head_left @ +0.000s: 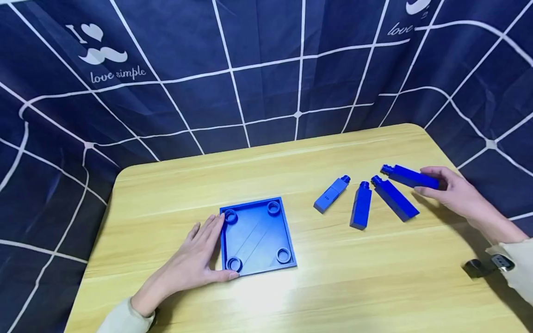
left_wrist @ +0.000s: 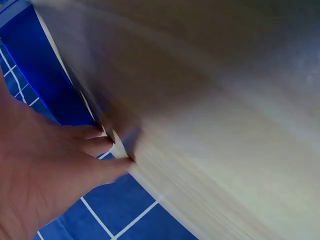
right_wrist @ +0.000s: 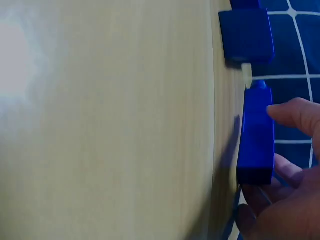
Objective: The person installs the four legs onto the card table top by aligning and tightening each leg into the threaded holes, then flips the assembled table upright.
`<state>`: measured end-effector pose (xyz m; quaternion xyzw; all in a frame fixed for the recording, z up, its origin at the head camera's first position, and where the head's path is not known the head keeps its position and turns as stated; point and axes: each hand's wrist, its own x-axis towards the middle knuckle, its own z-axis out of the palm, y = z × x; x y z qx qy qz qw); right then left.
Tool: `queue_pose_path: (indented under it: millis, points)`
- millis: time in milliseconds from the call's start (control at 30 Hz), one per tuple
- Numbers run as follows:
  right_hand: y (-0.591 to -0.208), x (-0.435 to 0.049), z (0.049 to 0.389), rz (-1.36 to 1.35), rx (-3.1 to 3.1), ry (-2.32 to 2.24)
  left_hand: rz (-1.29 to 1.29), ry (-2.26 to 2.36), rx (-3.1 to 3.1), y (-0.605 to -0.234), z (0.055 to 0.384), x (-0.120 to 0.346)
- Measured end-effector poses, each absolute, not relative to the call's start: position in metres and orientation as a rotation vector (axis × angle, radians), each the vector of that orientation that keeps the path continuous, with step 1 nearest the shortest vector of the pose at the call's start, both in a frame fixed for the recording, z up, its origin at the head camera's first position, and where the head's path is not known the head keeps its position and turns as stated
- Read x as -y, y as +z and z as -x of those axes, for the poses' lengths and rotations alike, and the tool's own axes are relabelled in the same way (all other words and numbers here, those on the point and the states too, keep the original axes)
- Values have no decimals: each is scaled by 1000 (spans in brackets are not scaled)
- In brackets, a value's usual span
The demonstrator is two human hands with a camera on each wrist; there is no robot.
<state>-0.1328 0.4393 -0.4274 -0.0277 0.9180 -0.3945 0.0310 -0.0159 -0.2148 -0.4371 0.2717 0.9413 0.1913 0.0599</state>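
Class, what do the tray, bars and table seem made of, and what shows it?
Tray: probably plastic, semi-gloss; uniform blue with a pale sheen. Bars: likely plastic too, smooth; even blue, flat faces. Table: wood or laminate, satiny; grain streaks, glare.

You are at a wood-grain table (head_left: 166,199) in a cloth-screened booth: navy, white-gridded cloth (head_left: 266,92) printed "love simple" hangs beyond its far edge and around both far corners. Whether home, office or lab surrounds it, you cannot tell.

Square blue tray (head_left: 257,236) flat, left of four blue blocks (head_left: 361,207)
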Motion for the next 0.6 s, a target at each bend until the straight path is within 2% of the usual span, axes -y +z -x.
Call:
queue_pose_path:
  millis: [600]
  points:
    - [-426,-445,141,-35,-2724,-1300,-830,543,-2834,-435,20,216]
